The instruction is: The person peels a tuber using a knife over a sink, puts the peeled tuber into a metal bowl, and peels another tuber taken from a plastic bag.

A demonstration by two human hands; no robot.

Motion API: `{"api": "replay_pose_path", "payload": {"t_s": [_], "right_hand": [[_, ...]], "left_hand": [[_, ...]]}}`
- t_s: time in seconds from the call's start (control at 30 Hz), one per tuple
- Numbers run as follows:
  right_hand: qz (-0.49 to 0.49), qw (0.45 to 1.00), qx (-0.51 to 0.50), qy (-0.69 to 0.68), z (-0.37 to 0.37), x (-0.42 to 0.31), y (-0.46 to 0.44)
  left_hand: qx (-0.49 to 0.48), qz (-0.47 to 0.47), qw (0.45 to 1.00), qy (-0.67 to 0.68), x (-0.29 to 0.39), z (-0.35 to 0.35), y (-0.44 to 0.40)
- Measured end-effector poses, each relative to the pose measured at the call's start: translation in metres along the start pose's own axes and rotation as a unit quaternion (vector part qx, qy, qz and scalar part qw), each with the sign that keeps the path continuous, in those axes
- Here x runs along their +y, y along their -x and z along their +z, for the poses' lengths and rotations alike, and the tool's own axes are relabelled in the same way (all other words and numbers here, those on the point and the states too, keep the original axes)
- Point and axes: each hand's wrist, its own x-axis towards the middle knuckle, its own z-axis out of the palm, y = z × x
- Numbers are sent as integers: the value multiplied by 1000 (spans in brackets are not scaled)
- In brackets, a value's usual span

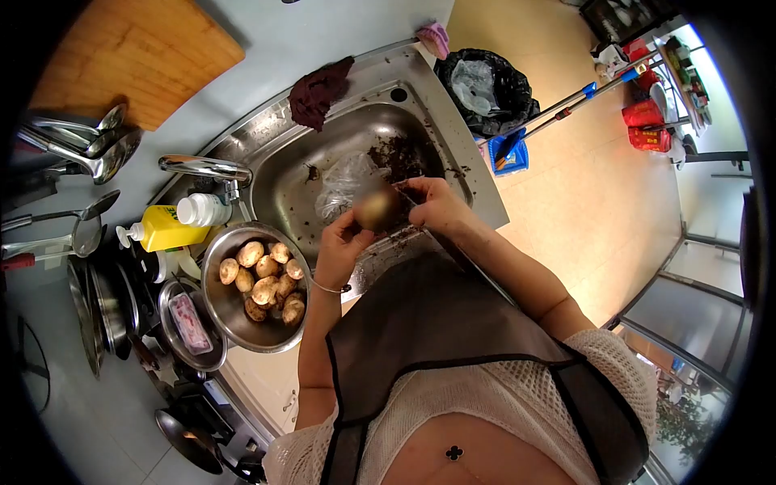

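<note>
Over the sink (pixel 275 182), my left hand (pixel 339 242) grips a round, yellowish-brown potato (pixel 377 208), smeared by blur. My right hand (pixel 436 204) is close on the potato's other side, its fingers pinched together. A small, thin thing seems to be between those fingers, but its kind is unclear. Below the hands, a crumpled clear plastic bag (pixel 343 184) lies in the basin beside dark peelings or dirt (pixel 400 158). Left of my left hand, several potatoes (pixel 265 289) fill part of a steel bowl (pixel 217 311).
A faucet (pixel 206 167) reaches in from the left, near a yellow pump bottle (pixel 166 228) and a white bottle (pixel 204 210). A dark red cloth (pixel 319 93) hangs at the sink's far rim. On the right stands a black-lined trash bin (pixel 517 101).
</note>
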Motion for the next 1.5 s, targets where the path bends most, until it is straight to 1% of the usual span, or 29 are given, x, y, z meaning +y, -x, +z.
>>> {"api": "replay_pose_path", "payload": {"t_s": [0.07, 0.17, 0.23, 0.27, 0.3, 0.4, 0.53, 0.57, 0.63, 0.73, 0.77, 0.8, 0.83, 0.9, 0.93, 0.97, 1.0, 1.03, 1.07, 1.1, 1.13, 1.17, 1.23, 1.27, 1.3, 1.37, 1.43, 1.47, 1.5], "right_hand": [[-18, 1000, 6, 11, 1, 6, -3], [-103, 992, 17, 64, 16, 14, -1], [-288, 903, 177, 265, 29, 33, -5], [-249, 935, 153, 202, 26, 36, -5], [-249, 935, 153, 202, 22, 29, -4], [-24, 1000, -4, 13, 1, 2, -3], [-51, 998, -3, -32, 15, 14, -4], [-176, 973, 78, 127, 23, 27, -6], [-296, 900, 156, 280, 26, 27, -6], [-234, 925, 95, 284, 14, 7, 1], [-98, 983, 43, 147, 6, -1, 0], [42, 999, -12, 5, 2, -6, -2], [43, 999, -13, 5, 4, -3, -3], [-84, 992, 17, 90, 10, 10, -7], [-84, 992, 19, 90, 15, 16, -7], [-201, 954, 87, 206, 21, 23, -8], [-312, 883, 152, 315, 24, 23, -8], [-312, 883, 153, 315, 22, 19, -7], [-195, 959, 76, 192, 15, 10, -5], [-70, 996, -4, 62, 8, 0, -4], [27, 998, -37, 36, -3, -9, -6], [26, 998, -39, 38, -2, -9, -7], [-38, 998, -24, 41, 7, -1, -4], [-115, 986, 38, 115, 14, 16, -8], [-114, 986, 40, 115, 18, 20, -6], [-205, 946, 114, 221, 22, 23, -5], [-193, 940, 97, 263, 11, 8, -3], [-84, 986, 45, 139, 4, 2, -5], [26, 1000, -8, 11, -1, 0, -6]], "left_hand": [[15, -26, 998, 59, 3, 3, 0], [43, -3, 997, 71, 5, 10, -5], [50, 2, 998, 40, 5, 12, -6], [57, 5, 998, 8, 4, 12, -6], [57, 5, 998, 8, 3, 9, -5], [42, -3, 995, 94, 1, 3, -3], [58, -3, 998, -26, 7, 8, -5], [77, 11, 995, -67, 6, 11, -5], [64, 5, 993, -95, 1, 8, -7], [51, 9, 993, -106, 8, 5, -5], [49, 19, 995, -87, 11, 5, -4], [50, 21, 995, -88, 11, 4, -6], [55, 23, 995, -75, 9, 4, -6], [59, 22, 996, -63, 8, 4, -6], [64, 25, 994, -89, 8, 6, -8], [69, 29, 990, -116, 9, 7, -9], [68, 29, 990, -116, 9, 7, -10], [52, 45, 991, -117, 10, 6, -10], [37, 60, 990, -118, 10, 5, -10], [38, 60, 990, -119, 9, 4, -8], [34, 27, 999, -25, 7, 4, -6], [32, -5, 997, 69, 6, 4, -5], [52, -14, 997, 58, 8, 10, -5], [69, -20, 996, 47, 8, 13, -7], [68, -21, 996, 48, 7, 14, -8], [37, -34, 999, -6, 4, 14, -6], [23, -32, 997, 59, 0, 10, -3], [7, -31, 992, 125, 0, 9, -1], [8, -30, 992, 125, 0, 9, 0]]}}
